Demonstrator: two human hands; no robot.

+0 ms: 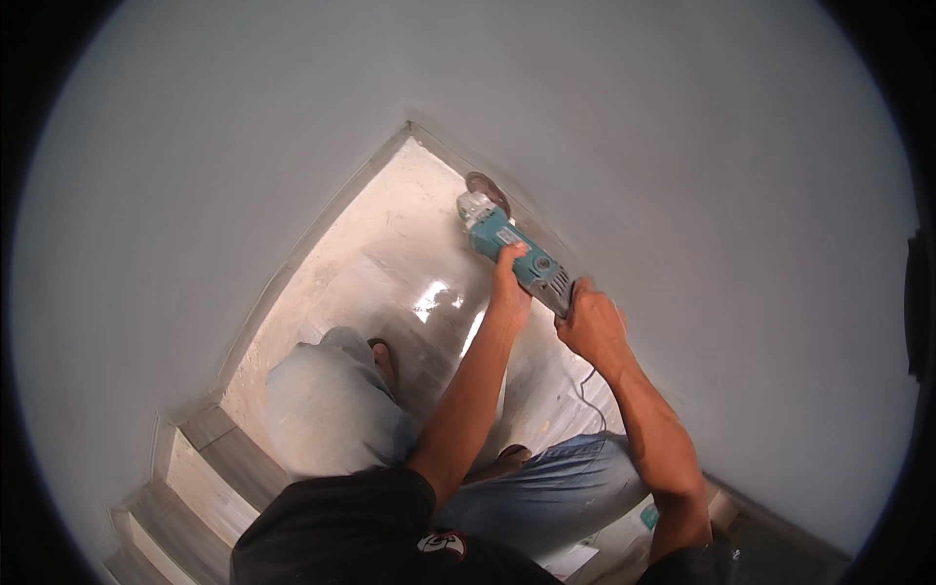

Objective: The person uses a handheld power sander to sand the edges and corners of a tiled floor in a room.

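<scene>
A teal angle grinder (531,261) with a silver head is held in both my hands. My left hand (512,292) is closed round the middle of its body, thumb on top. Behind it, my right hand (593,322) wraps the grey rear end, from which a dark cord (585,390) hangs. The brown disc (487,190) stands at the baseboard (453,156) along the right wall, close to the corner. Whether the disc touches the baseboard I cannot tell.
Grey walls meet at the far corner. The dusty landing floor (370,234) lies between them, with my bent knees and sandalled feet over it. Steps (224,439) go down at the lower left. A small teal object (650,515) lies at the lower right.
</scene>
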